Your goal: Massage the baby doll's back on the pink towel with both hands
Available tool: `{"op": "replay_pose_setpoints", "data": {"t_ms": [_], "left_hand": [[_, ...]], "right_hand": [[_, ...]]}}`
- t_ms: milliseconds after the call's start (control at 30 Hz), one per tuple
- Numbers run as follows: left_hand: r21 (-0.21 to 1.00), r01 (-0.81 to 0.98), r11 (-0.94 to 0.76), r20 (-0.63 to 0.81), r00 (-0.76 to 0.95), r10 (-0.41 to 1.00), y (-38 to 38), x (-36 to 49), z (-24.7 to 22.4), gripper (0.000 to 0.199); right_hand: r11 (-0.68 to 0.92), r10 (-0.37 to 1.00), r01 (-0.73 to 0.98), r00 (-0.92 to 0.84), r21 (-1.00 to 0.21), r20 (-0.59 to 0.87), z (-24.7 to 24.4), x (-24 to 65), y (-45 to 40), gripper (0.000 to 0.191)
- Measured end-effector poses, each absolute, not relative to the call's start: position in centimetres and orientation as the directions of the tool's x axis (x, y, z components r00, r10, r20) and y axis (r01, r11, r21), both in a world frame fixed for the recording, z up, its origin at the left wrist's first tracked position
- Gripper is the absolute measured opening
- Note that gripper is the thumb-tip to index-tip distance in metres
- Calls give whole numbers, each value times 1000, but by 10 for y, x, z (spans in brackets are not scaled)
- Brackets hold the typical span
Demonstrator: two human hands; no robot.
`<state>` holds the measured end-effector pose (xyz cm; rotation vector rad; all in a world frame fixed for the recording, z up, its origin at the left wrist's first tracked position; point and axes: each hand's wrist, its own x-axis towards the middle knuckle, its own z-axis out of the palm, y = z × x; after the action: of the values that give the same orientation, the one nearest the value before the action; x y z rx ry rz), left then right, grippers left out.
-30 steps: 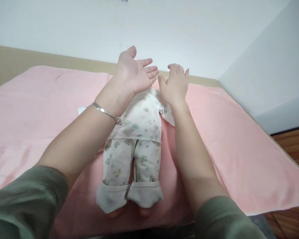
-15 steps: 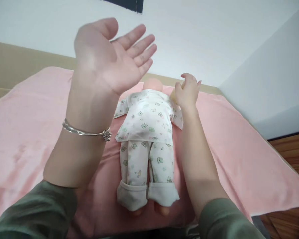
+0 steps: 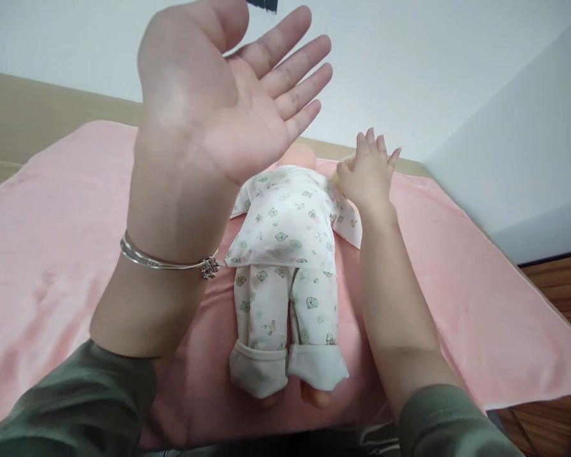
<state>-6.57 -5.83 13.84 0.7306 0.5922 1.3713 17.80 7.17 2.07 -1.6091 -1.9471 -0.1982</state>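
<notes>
A baby doll (image 3: 299, 155) lies stretched out, its bald head at the far end. It wears a white printed shirt (image 3: 285, 222) and matching trousers (image 3: 269, 311) with turned-up cuffs. My left hand (image 3: 214, 114) is raised close to the camera, palm showing and fingers stretched apart, with nothing in it. It hides part of the doll's shoulder and sleeve. At the doll's other shoulder, my right hand (image 3: 368, 174) has its fingers spread. A pale yellow thing (image 3: 335, 178) shows beside its thumb, mostly hidden, so I cannot tell what it is.
The doll lies on a pink cloth (image 3: 480, 285) spread over a surface with a beige edge (image 3: 52, 95) at the back. Behind it stands a pale wall (image 3: 409, 70). Brown wood (image 3: 561, 298) shows at the right.
My left hand has come nearer the camera, rising and shifting right. My right hand's fingers have straightened and spread beside the doll's shoulder. The view has shifted slightly.
</notes>
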Motion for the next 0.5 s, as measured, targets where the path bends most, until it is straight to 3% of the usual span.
{"op": "replay_pose_setpoints", "data": {"t_ms": [367,500], "left_hand": [[817,-575,-44,94,58,994,-51,-75,130,59],[818,-573,-49,38,-31,999,-56,-63,133,48]], "right_hand": [[282,828,923,-97,-261,552,37,176,57,38],[350,833,865,-111,-360,543,60,164,28,27]]}}
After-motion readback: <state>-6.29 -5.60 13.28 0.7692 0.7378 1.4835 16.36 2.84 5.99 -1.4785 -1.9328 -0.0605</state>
